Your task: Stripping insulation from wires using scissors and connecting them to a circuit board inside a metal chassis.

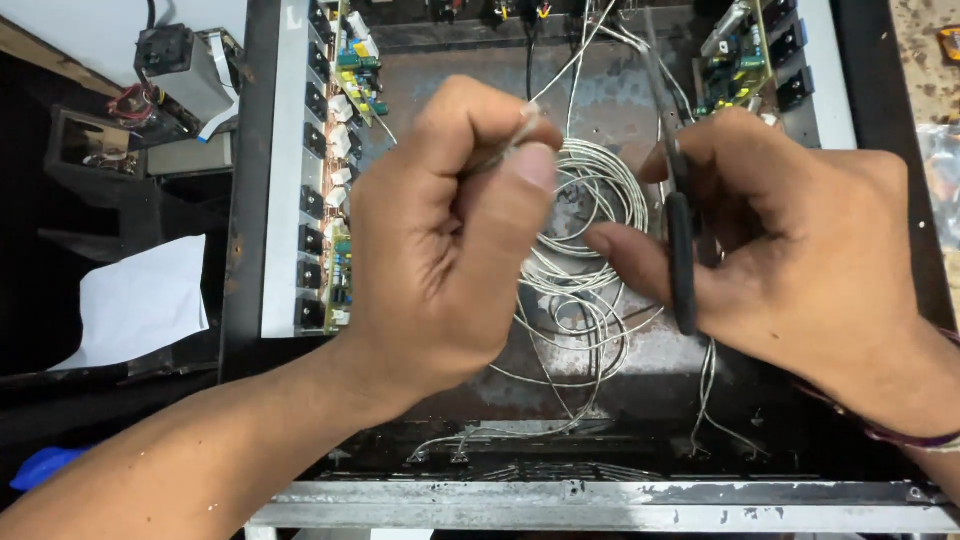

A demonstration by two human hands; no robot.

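The left hand (440, 240) sits just left of centre, curled into a fist with the thumb pressed against the forefinger, so the fingers (530, 165) are closed tight on a thin pale wire (560, 75) that runs away toward one o'clock; pinching it this way looks meant to keep the strand taut and steady. The right hand (800, 250), at about three o'clock, grips a black-handled tool (683, 260), probably cutters or slim pliers, held upright with its narrow metal end pointing to twelve o'clock near the strand; its fingers are wrapped around the handle, and the working tip is too blurred to tell whether it touches the wire. Between and beneath the two hands lies a loose coil of pale wire (590, 200), resting on the stained floor of an open metal chassis (450, 90), which serves as the container here. Inside it, along the wall at nine to eleven o'clock, stands a circuit board with black components (325, 200), and a second green board (740, 60) is mounted at one o'clock. Further strands trail down to the front rail (600, 495) at six o'clock. Outside the chassis, at nine o'clock, a white sheet (140, 300) lies on the dark worktop.
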